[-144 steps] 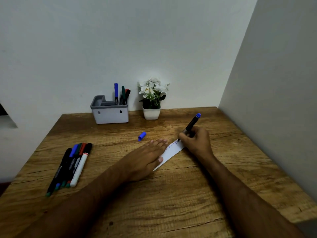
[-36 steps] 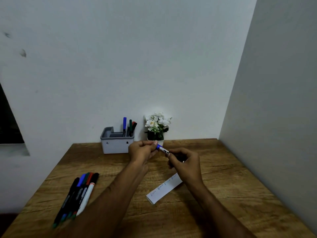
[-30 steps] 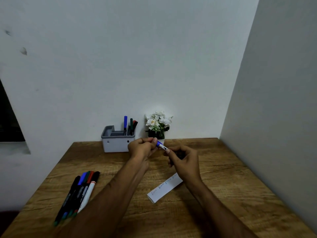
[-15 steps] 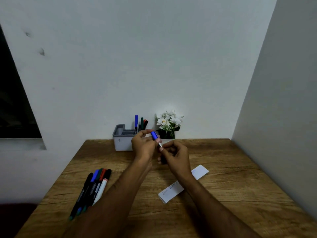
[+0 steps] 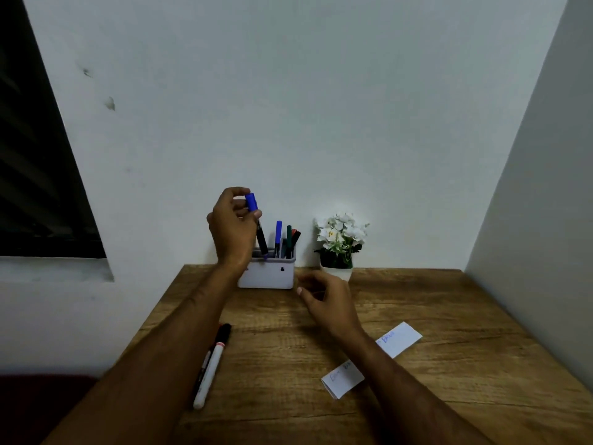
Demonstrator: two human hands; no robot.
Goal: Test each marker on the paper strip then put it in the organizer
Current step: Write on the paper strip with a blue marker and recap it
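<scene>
Lowering marker (image 5: 258,229), seemingly into organizer (image 5: 269,275).

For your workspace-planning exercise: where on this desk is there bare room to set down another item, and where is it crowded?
Bare wood lies between the loose markers and the paper strip, and right of the flower pot toward the side wall. The back is crowded: the left hand lowers the blue-capped marker into the organizer.

My wooden table (image 5: 449,316) sits pushed into a corner, with a pale, scuffed wall (image 5: 288,107) straight ahead and a grey wall (image 5: 552,203) close on my right. A dark window (image 5: 35,162) with a ledge lies to my left. The light is dim.
</scene>
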